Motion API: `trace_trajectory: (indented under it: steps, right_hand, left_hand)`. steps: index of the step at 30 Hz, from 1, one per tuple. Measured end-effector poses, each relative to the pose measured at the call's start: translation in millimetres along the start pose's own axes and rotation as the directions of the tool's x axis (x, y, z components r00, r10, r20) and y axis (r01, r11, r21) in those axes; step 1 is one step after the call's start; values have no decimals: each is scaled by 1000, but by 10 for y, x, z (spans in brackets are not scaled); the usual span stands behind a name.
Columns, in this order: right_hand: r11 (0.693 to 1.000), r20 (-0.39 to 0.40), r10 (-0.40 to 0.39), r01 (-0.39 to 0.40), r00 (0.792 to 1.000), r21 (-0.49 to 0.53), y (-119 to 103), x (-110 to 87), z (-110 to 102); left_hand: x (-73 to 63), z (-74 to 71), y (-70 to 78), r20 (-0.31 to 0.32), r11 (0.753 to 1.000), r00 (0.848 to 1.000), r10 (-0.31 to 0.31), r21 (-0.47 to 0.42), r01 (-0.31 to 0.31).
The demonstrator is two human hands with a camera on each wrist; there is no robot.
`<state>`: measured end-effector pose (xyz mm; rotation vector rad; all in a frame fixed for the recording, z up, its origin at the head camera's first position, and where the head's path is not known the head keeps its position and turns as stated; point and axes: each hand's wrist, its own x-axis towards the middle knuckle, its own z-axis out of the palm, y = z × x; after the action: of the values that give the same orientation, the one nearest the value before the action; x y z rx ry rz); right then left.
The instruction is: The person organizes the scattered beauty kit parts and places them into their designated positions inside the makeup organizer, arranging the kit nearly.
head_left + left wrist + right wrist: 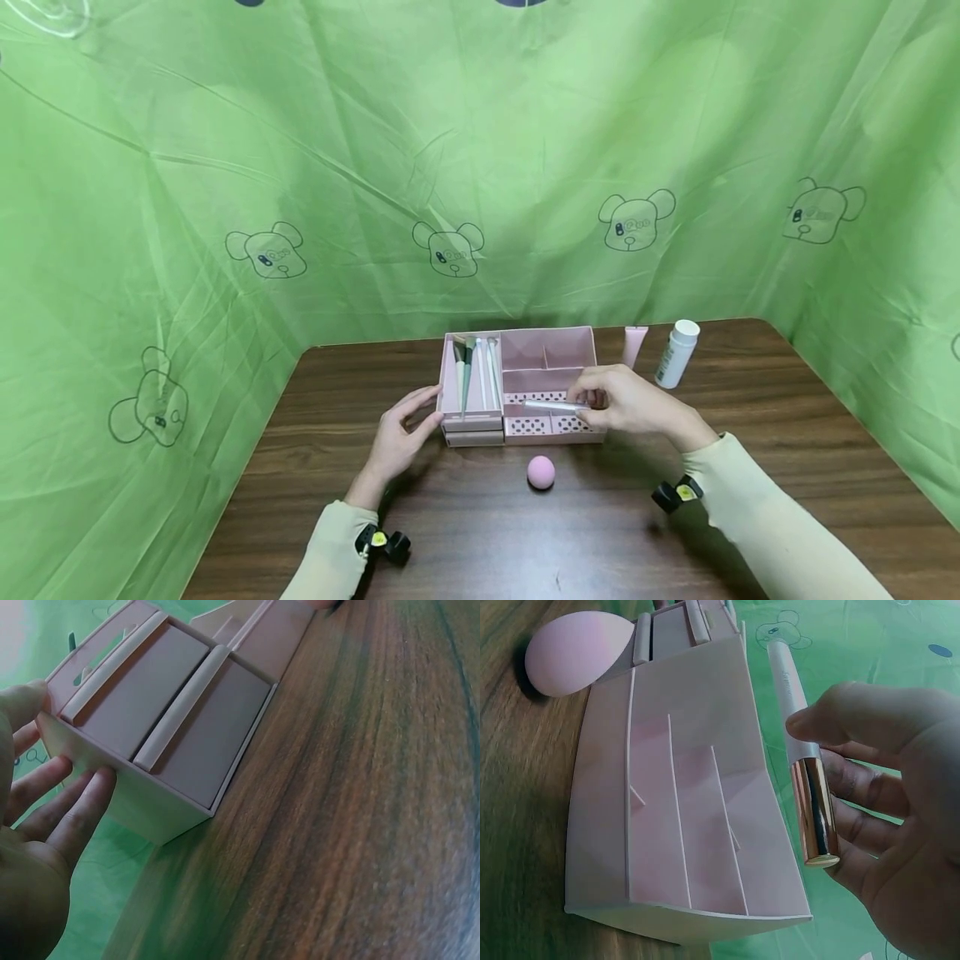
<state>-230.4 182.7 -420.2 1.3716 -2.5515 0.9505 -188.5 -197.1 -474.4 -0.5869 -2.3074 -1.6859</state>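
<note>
A pink cosmetics organizer (546,343) with two small drawers (154,694) at its left front stands on the table. My left hand (396,440) rests against its left side, fingers nearly straight on the side wall and thumb at the front corner. Over the right-hand compartments, my right hand (628,403) pinches a slim cosmetic tube (787,694), white with a shiny rose-gold end, between thumb and fingers. The tube lies nearly level in the head view. Makeup brushes (467,375) lie in the organizer's left top compartment.
A pink egg-shaped makeup sponge (541,472) sits on the table in front of the organizer. Behind my right hand stand a pink squeeze tube (633,343) and a white bottle (677,356). Green cloth (375,167) hangs around the wooden table (480,542).
</note>
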Motion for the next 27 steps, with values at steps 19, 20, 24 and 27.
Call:
trace_trajectory:
  steps: [19, 20, 24, 27]
  right_hand:
    - [994, -95, 79, -86, 992, -71, 112, 139, 57]
    - [994, -97, 83, -90, 992, -68, 114, 146, 58]
    - [992, -93, 99, -105, 991, -69, 144, 181, 59]
    - [990, -91, 111, -119, 990, -80, 196, 208, 69]
  left_hand:
    - [0, 6, -1, -4, 1000, 1000, 6, 1, -6]
    - [-1, 5, 0, -4, 1000, 1000, 6, -1, -6]
    - [0, 5, -1, -4, 1000, 1000, 7, -10, -7]
    - [2, 7, -2, -6, 1000, 1000, 9, -10, -10]
